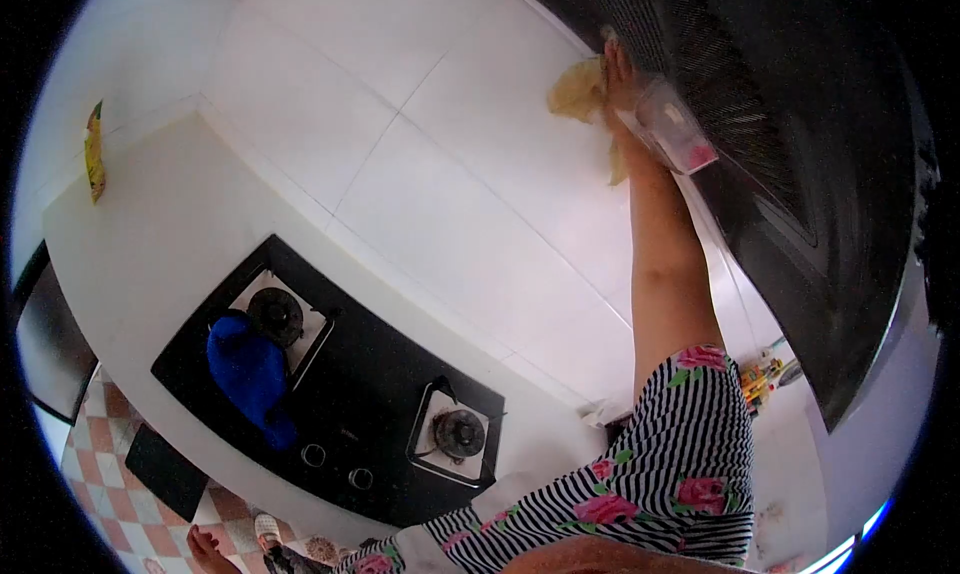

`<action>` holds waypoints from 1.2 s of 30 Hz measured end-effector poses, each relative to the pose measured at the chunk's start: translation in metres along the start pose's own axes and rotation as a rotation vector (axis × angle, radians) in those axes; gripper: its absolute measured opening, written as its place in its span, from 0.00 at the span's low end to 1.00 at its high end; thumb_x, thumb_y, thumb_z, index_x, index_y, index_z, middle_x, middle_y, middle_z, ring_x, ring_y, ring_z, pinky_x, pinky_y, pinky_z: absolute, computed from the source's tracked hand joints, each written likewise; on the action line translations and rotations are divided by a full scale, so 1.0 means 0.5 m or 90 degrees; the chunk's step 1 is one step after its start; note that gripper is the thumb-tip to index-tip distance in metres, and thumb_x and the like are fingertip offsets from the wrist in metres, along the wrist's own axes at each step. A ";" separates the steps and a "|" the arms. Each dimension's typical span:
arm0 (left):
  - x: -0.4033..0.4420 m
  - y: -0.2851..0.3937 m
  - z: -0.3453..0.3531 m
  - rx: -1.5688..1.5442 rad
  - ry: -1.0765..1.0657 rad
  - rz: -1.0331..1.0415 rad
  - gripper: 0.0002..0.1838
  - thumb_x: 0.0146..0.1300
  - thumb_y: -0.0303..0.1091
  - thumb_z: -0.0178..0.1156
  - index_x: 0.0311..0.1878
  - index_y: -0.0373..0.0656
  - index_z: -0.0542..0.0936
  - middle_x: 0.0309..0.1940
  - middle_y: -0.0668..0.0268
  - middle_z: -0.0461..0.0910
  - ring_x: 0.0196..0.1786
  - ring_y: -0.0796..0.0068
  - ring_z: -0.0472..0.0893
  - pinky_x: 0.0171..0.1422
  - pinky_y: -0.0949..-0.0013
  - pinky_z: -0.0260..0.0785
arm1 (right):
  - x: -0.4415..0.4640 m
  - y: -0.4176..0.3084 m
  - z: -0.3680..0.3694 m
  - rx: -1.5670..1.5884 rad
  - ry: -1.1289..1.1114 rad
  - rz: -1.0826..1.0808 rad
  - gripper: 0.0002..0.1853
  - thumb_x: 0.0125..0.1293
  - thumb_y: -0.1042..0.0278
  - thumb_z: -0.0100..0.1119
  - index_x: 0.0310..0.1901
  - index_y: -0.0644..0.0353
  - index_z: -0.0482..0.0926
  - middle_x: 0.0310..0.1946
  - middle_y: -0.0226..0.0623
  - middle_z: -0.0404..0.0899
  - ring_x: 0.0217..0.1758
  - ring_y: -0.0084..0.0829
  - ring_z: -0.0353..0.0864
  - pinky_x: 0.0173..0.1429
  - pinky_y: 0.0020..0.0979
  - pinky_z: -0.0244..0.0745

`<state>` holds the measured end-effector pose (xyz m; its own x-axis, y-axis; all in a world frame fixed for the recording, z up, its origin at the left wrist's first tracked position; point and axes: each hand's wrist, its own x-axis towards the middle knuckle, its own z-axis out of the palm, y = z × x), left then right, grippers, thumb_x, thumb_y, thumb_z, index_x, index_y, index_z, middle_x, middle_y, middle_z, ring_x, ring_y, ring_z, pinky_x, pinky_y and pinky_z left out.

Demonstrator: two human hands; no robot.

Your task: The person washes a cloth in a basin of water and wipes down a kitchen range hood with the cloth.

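Note:
My right hand (618,79) is raised to the tiled wall (470,154), just under the dark range hood (770,174). It presses a pale yellow cloth (577,92), whose edges stick out to the left of the hand and below it. A clear plastic cup (678,129) with something pink at its end hangs from the hood beside my wrist and partly covers it. My left hand (205,549) hangs low at the bottom left, over the floor, fingers apart, with nothing visible in it.
A black gas stove (365,374) with two burners is set in the white counter (130,229). A blue cloth (245,374) lies over its left part. A yellow packet (95,154) stands at the far left. Colourful items (762,382) sit beyond my sleeve. A dark mat (165,474) lies below.

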<state>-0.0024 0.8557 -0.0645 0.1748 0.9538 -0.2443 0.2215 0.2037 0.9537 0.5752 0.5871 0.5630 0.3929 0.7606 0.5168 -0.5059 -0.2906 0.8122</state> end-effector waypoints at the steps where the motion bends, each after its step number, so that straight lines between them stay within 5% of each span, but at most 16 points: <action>1: -0.006 0.013 0.003 0.001 0.007 -0.008 0.24 0.66 0.47 0.48 0.47 0.31 0.75 0.34 0.56 0.78 0.35 0.66 0.76 0.42 0.64 0.69 | 0.007 0.007 -0.022 0.025 -0.005 0.005 0.31 0.64 0.61 0.40 0.68 0.56 0.49 0.70 0.37 0.46 0.70 0.36 0.51 0.70 0.40 0.49; 2: -0.014 0.028 0.003 0.003 0.013 -0.016 0.24 0.66 0.48 0.48 0.47 0.31 0.75 0.34 0.57 0.78 0.35 0.66 0.76 0.42 0.64 0.68 | 0.011 0.006 -0.032 0.051 -0.011 0.008 0.31 0.65 0.62 0.40 0.69 0.54 0.47 0.70 0.35 0.45 0.70 0.35 0.50 0.70 0.39 0.50; 5: -0.016 0.046 0.002 0.001 0.023 -0.038 0.25 0.65 0.49 0.48 0.47 0.32 0.75 0.33 0.57 0.78 0.35 0.66 0.76 0.42 0.64 0.68 | 0.085 -0.027 0.039 0.428 0.266 0.178 0.30 0.65 0.61 0.39 0.69 0.51 0.47 0.70 0.32 0.45 0.70 0.35 0.51 0.70 0.42 0.49; 8: -0.016 0.022 -0.005 -0.016 0.023 -0.058 0.22 0.65 0.48 0.49 0.47 0.35 0.75 0.34 0.59 0.78 0.35 0.67 0.76 0.41 0.65 0.68 | 0.146 -0.006 -0.001 0.262 0.267 0.159 0.33 0.64 0.53 0.44 0.68 0.52 0.50 0.70 0.29 0.48 0.71 0.31 0.49 0.69 0.36 0.50; 11: -0.020 -0.006 -0.009 -0.043 0.024 -0.081 0.17 0.66 0.42 0.48 0.44 0.36 0.76 0.33 0.60 0.78 0.34 0.69 0.76 0.40 0.66 0.69 | 0.162 0.034 -0.182 0.496 0.107 0.139 0.33 0.60 0.69 0.46 0.68 0.58 0.51 0.70 0.33 0.44 0.72 0.35 0.41 0.73 0.38 0.39; 17: 0.009 -0.017 -0.016 -0.087 0.026 -0.109 0.18 0.67 0.44 0.47 0.45 0.36 0.74 0.31 0.62 0.77 0.31 0.71 0.75 0.35 0.69 0.68 | 0.160 0.018 -0.120 0.159 0.136 0.112 0.33 0.65 0.58 0.46 0.69 0.55 0.47 0.71 0.32 0.42 0.73 0.36 0.41 0.73 0.38 0.38; 19: 0.029 -0.031 -0.021 -0.079 0.021 -0.105 0.18 0.67 0.44 0.47 0.45 0.37 0.74 0.31 0.61 0.77 0.31 0.71 0.75 0.35 0.69 0.68 | 0.130 0.008 -0.014 0.327 0.112 0.106 0.33 0.63 0.63 0.46 0.68 0.53 0.48 0.70 0.34 0.46 0.70 0.36 0.48 0.70 0.40 0.48; 21: 0.040 -0.051 -0.026 -0.025 0.006 -0.084 0.18 0.67 0.44 0.47 0.46 0.37 0.74 0.31 0.61 0.78 0.31 0.71 0.75 0.35 0.69 0.68 | 0.093 -0.001 0.045 0.293 0.095 0.110 0.31 0.63 0.63 0.46 0.68 0.52 0.51 0.68 0.36 0.50 0.69 0.37 0.53 0.68 0.41 0.53; 29: 0.080 -0.070 -0.037 -0.067 -0.029 -0.130 0.18 0.67 0.44 0.47 0.46 0.37 0.73 0.31 0.61 0.77 0.31 0.72 0.75 0.35 0.69 0.67 | -0.304 0.049 0.244 0.140 0.124 0.115 0.22 0.58 0.68 0.51 0.55 0.63 0.67 0.55 0.46 0.67 0.58 0.45 0.66 0.61 0.42 0.62; 31: 0.080 -0.069 -0.032 -0.082 -0.026 -0.166 0.18 0.67 0.44 0.47 0.46 0.37 0.73 0.31 0.61 0.77 0.32 0.72 0.75 0.35 0.70 0.67 | -0.335 0.063 0.224 0.188 0.140 0.130 0.24 0.61 0.66 0.48 0.60 0.58 0.63 0.58 0.43 0.65 0.61 0.43 0.63 0.65 0.41 0.57; 34: 0.134 -0.260 -0.041 -0.284 -0.233 0.348 0.17 0.67 0.43 0.47 0.46 0.38 0.73 0.32 0.61 0.77 0.32 0.72 0.75 0.36 0.69 0.67 | -0.320 0.055 0.229 0.276 0.173 0.197 0.23 0.60 0.66 0.49 0.58 0.57 0.63 0.56 0.42 0.67 0.59 0.42 0.64 0.62 0.40 0.58; 36: 0.106 -0.196 -0.042 -0.148 -0.108 -0.001 0.17 0.67 0.43 0.47 0.47 0.38 0.74 0.32 0.61 0.77 0.32 0.72 0.75 0.36 0.69 0.67 | -0.254 0.040 0.222 0.267 0.186 0.208 0.25 0.60 0.66 0.49 0.60 0.56 0.61 0.58 0.40 0.65 0.61 0.40 0.62 0.63 0.40 0.57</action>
<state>-0.0351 0.8909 -0.1674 0.3367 0.9069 -0.2534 -0.0004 0.2693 0.9631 0.6003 0.4201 0.5435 0.0109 0.7046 0.7096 -0.1961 -0.6943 0.6924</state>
